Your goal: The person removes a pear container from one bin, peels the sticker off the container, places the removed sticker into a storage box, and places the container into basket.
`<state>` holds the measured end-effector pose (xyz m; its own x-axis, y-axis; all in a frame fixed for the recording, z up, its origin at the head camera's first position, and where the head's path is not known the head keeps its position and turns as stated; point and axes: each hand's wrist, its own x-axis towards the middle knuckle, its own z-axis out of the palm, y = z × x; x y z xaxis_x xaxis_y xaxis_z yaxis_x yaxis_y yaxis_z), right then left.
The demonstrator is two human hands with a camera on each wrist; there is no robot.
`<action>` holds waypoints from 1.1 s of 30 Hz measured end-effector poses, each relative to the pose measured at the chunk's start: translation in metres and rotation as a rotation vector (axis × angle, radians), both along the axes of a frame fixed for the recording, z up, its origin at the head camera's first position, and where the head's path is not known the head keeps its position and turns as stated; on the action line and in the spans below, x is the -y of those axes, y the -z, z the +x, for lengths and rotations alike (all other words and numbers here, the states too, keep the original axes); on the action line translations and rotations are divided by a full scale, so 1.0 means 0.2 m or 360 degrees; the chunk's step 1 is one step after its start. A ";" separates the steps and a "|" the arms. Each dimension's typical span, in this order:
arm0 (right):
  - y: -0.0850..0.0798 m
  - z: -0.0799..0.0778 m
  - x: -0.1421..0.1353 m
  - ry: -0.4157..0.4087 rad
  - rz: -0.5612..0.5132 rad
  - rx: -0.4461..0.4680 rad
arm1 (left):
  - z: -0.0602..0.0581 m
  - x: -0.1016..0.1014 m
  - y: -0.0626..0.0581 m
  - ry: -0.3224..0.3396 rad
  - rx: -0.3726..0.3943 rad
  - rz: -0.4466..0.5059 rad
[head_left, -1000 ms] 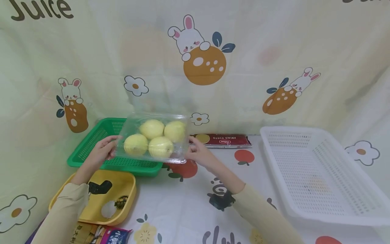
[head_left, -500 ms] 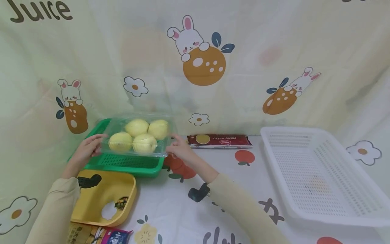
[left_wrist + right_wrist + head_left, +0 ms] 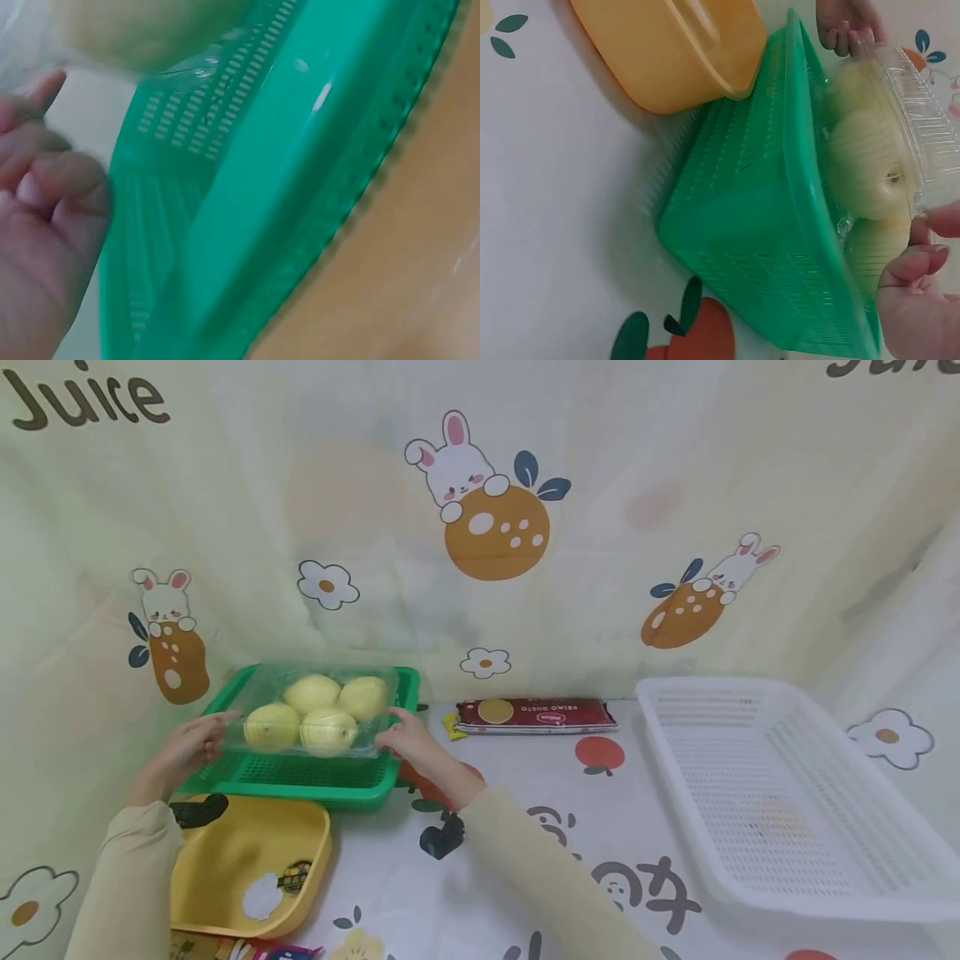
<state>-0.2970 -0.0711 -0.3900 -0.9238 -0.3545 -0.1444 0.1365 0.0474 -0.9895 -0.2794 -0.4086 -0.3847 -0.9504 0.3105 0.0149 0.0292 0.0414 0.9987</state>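
A clear plastic clamshell box holding several pale yellow round fruits hangs over the green slotted basket. At its left end my left hand pinches the box edge. My right hand grips the opposite end, and the right wrist view shows thumb and fingers closed on the rim. In that view the fruits sit close to the basket's rim, partly behind it. Whether the box touches the basket's inside cannot be seen.
A yellow basin stands in front of the green basket. Snack packets lie nearer. Along the back curtain lies a red packet, with a small yellow wrapper beside it. A white slotted basket is at right.
Both hands have carried the box leftward and lower, from partly beside the green basket to over it. The head view has tilted slightly. Both hands keep their hold.
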 end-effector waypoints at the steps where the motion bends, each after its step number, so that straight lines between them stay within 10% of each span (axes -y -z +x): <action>1: 0.01 0.00 0.00 0.0002 -0.0006 0.0015 | 0.00 0.01 0.01 0.0021 0.0032 -0.0051; 6: 0.04 0.00 0.00 0.0019 0.0081 0.0052 | -0.01 0.03 0.04 0.0119 0.0130 -0.0391; 20: 0.00 0.02 0.07 0.0063 0.1338 -0.0503 | -0.03 -0.09 0.06 -0.0089 0.0207 -0.0674; 33: -0.05 0.01 0.24 0.0196 0.2042 -0.0348 | -0.07 -0.13 0.06 -0.0124 0.0306 -0.0802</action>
<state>-0.2943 -0.1184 -0.3805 -0.9874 0.0105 -0.1579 0.0504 0.9667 -0.2508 -0.2940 -0.3836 -0.3973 -0.9418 0.1631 -0.2941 -0.1742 0.5113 0.8415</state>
